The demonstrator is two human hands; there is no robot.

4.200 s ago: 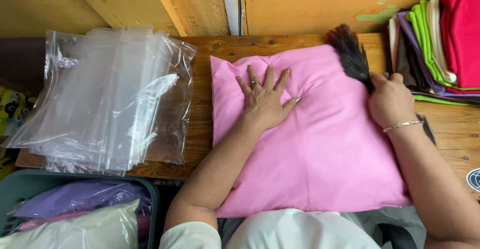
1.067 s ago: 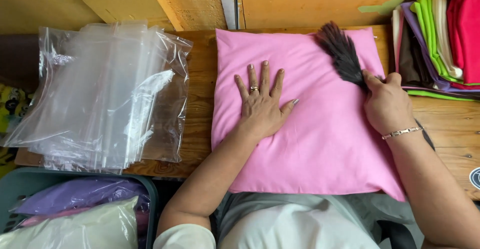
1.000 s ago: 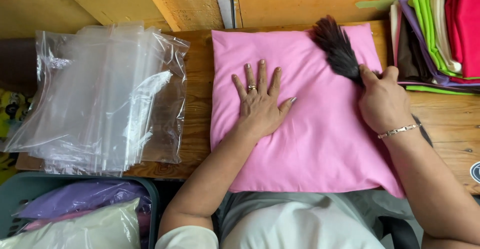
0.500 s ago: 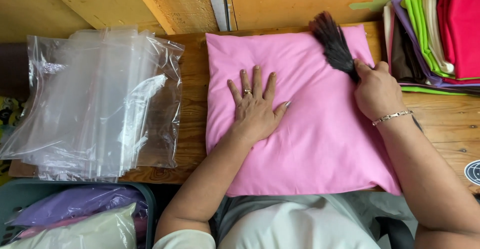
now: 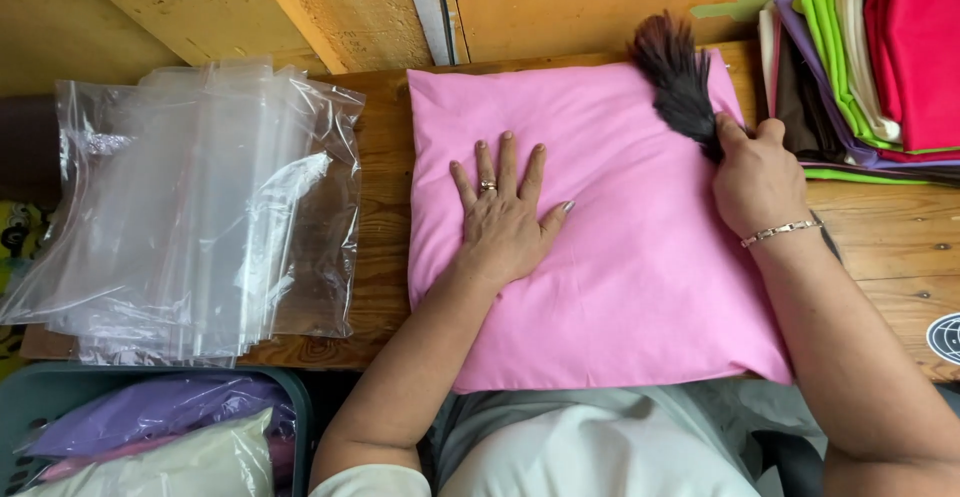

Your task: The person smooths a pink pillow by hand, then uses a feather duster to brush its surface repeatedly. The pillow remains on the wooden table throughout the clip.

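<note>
A pink cushion cover [image 5: 640, 287] lies flat on the wooden table [image 5: 880, 247] in front of me. My left hand [image 5: 505, 219] rests palm down on its middle with the fingers spread, a ring on one finger. My right hand [image 5: 755, 179], with a thin bracelet at the wrist, is closed on the handle of a black bristle brush [image 5: 675, 82]. The bristles touch the cover's far right corner.
A pile of clear plastic bags [image 5: 190, 207] lies on the table's left part. Folded fabrics [image 5: 870, 57] in red, green, purple and white are stacked at the far right. A dark bin [image 5: 60, 397] at lower left holds bagged purple and cream items.
The brush has moved up and to the left along the cover's far right corner with my right hand. My left hand has stayed flat on the cover.
</note>
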